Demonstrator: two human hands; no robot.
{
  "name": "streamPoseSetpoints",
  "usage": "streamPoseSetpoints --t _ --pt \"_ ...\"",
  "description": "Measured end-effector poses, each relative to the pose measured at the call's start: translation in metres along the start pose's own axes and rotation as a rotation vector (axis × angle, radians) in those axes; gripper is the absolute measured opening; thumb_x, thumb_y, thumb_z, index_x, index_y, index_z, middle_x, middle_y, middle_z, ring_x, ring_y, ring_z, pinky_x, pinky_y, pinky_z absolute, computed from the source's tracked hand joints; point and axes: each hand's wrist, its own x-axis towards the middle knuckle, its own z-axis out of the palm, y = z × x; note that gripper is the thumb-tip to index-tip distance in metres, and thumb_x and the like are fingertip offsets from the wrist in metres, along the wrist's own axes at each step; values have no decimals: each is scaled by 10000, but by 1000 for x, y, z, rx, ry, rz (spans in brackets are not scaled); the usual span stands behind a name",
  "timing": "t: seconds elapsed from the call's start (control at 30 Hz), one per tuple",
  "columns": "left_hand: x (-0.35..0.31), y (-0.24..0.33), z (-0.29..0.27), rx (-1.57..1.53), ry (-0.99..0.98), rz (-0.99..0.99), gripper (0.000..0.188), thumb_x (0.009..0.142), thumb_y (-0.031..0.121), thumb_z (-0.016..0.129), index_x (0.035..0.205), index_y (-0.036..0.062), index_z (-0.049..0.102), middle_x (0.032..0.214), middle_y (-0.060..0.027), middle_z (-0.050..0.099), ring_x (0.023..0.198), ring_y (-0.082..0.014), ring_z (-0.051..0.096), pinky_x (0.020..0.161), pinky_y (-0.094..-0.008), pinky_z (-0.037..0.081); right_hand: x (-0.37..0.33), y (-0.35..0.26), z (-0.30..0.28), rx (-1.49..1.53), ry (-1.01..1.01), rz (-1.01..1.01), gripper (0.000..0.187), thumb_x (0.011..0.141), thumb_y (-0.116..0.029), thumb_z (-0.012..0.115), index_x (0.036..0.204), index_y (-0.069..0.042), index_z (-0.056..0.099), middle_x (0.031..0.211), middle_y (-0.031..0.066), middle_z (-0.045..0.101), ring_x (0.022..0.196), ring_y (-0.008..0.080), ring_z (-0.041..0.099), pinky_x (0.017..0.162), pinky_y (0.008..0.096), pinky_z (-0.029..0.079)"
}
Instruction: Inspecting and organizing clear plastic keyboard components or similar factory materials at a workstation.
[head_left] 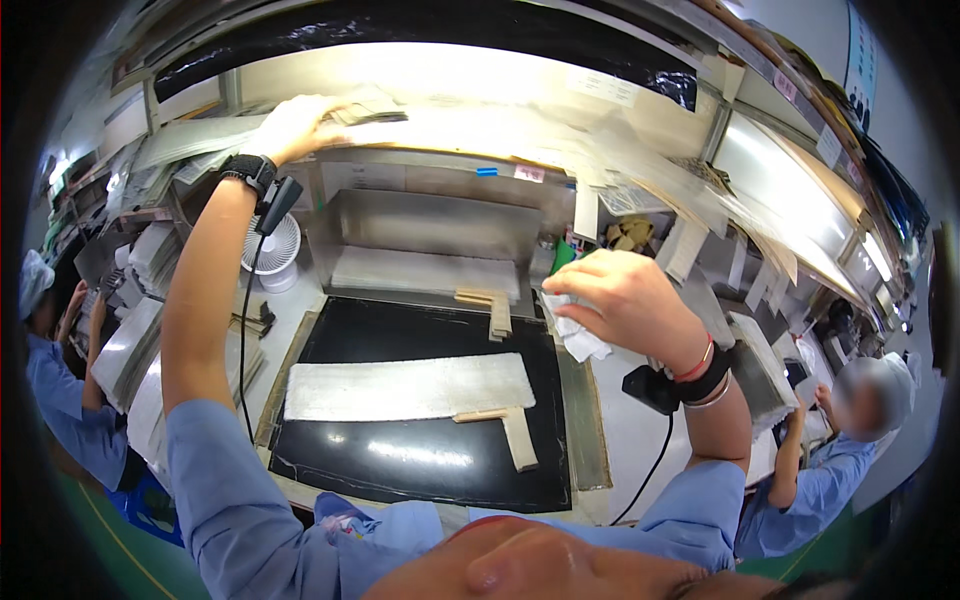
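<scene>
My left hand [293, 128] is raised at the bright shelf on the far side, its fingers closing around a blurred, thin dark-edged piece [378, 117] that I cannot make out. A crumpled white cloth [584, 338] hangs from my right hand [635, 300], pinched under bent fingers right of the bench's middle. Below, a long white textured slab [400, 388] lies on a black mat [420, 455]. An L-shaped beige square [517, 437] rests against the slab's lower right corner. A second L-shaped piece [499, 315] lies at the mat's far edge.
Behind the mat stands a metal box-like stand [430, 222]. A white fan [275, 245] is at its left. Stacked pale sheets [128, 355] rise on the left, more panels [760, 370] on the right. Black cables [243, 340] hang from both wrists. Co-workers [65, 390] sit at either side.
</scene>
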Motion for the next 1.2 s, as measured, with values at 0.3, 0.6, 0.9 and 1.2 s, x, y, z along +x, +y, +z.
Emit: streamPoseSetpoints --t 0.3,0.6,0.9,1.2 --pt "-11 8 30 -170 16 131 521 812 390 644 1233 102 539 1198 -139 576 1112 -295 533 943 -364 414 64 11 27 -36 -78 -103 184 784 -210 661 929 -98 638 865 51 626 830 231 604 733 332 491" --pt "-14 -2 28 -447 -14 39 314 930 294 502 1109 62 612 1039 -128 645 971 -272 601 854 -344 452 69 22 35 -81 -46 -68 203 780 -218 663 940 -97 630 877 55 626 847 234 598 741 341 487" --pt "-63 52 -20 -230 350 114 360 864 268 600 1125 20 593 1043 -190 623 974 -347 575 881 -381 442 39 -1 31 -62 5 -169 226 716 -176 703 918 -102 634 908 28 635 825 193 601 731 312 484" --pt "-235 182 50 -1928 -283 -793 430 903 120 563 1293 55 396 955 -114 609 815 -184 642 724 -296 524 -1 -73 126 621 -286 -345 347 768 -215 674 1096 -128 603 1036 55 623 896 218 608 747 322 488"
